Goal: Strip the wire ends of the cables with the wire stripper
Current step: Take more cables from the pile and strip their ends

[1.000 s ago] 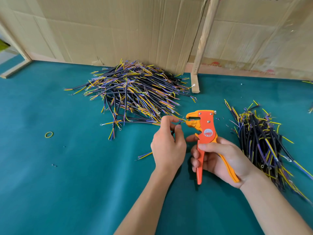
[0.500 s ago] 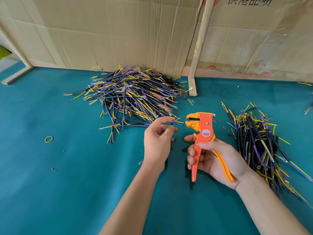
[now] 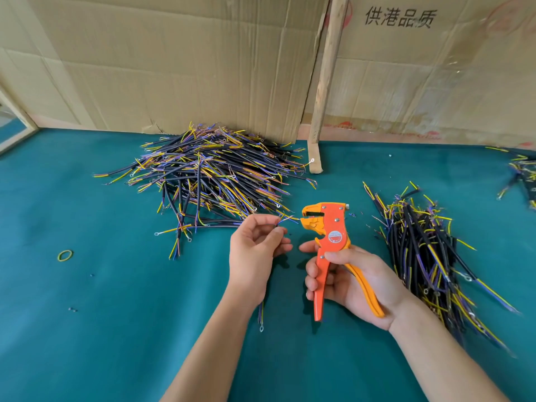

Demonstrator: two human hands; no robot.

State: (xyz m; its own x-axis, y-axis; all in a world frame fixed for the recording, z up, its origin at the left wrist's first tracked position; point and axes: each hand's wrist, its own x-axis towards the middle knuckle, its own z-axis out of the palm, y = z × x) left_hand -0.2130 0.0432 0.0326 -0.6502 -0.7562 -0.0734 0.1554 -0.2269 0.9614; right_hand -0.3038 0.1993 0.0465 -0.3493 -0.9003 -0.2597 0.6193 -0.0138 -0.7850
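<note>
Centrally, left hand (image 3: 255, 250) pinches one cable (image 3: 285, 219), its thin wire ends just short of the wire stripper (image 3: 330, 236) mouth. Right hand (image 3: 351, 282) grips both orange handles; stripper upright, jaws parted. Large cable pile (image 3: 208, 175) lies behind the left hand, second pile (image 3: 429, 256) right of the stripper, on teal tabletop (image 3: 87, 314). Cardboard (image 3: 174, 68) backs it.

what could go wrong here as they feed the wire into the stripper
1. The left hand pinches the cable close to its thin splayed ends, right by the open head of the wire stripper; a fingertip could get nipped.
2. Several fine ends fan out, so the wrong one, or two together, may enter.
3. The right hand holds the stripper in mid-air, so it may wobble and miss.
</note>
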